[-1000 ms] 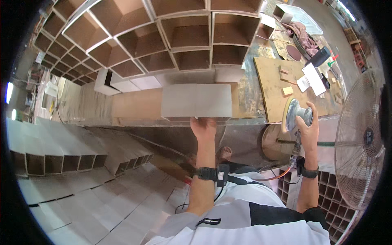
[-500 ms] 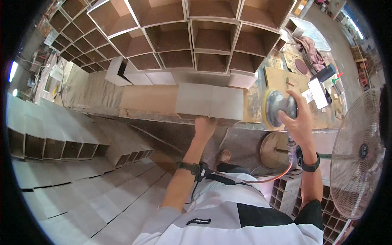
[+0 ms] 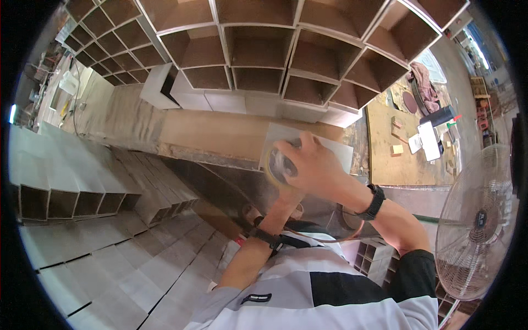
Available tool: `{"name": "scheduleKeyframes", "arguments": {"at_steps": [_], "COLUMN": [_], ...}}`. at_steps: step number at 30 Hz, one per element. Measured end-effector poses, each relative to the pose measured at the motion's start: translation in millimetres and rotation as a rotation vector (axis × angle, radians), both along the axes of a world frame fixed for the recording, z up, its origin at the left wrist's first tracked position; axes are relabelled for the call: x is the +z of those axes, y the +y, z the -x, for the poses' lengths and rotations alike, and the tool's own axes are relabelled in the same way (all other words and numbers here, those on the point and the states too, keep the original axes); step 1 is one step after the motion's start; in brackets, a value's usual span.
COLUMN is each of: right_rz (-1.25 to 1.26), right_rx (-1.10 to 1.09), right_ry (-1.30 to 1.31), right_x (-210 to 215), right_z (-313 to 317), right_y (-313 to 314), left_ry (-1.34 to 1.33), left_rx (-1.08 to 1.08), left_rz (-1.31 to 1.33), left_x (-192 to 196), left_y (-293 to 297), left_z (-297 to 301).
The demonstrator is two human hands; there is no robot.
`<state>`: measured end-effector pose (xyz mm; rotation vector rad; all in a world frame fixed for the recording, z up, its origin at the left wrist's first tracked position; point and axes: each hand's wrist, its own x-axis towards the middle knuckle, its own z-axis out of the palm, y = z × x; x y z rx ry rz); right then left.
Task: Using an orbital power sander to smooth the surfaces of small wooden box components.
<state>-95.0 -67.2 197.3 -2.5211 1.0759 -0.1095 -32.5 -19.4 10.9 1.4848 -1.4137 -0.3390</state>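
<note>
While the big rack of wooden cubbyholes (image 3: 258,49) fills the wall behind the bench (image 3: 220,135), the right hand (image 3: 316,165) is wrapped around a round sander (image 3: 280,164), pressing it on a pale grey panel (image 3: 335,151) at the bench's near edge. The left hand (image 3: 289,201) sits below it, mostly hidden; I cannot tell its grip. The panel could slide or gouge if the sander tips. A white sheet (image 3: 426,142) lies on the side table.
</note>
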Motion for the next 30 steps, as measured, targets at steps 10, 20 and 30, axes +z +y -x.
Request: {"name": "scheduleKeyframes", "arguments": {"at_steps": [10, 20, 30], "right_rz": [0.208, 0.180, 0.118], "right_rx": [0.079, -0.117, -0.253], "right_ry": [-0.003, 0.029, -0.088], "right_x": [-10.9, -2.7, 6.6], "right_z": [-17.6, -3.7, 66.9], "right_y": [-7.8, -25.5, -14.4], "left_ry": [-0.219, -0.221, -0.060], "left_rx": [-0.053, -0.219, -0.163], "left_rz": [-0.145, -0.124, -0.108], "left_x": [-20.0, -17.3, 11.6], "left_y": [3.2, 8.6, 2.3], "left_z": [3.9, -6.3, -5.6]}}
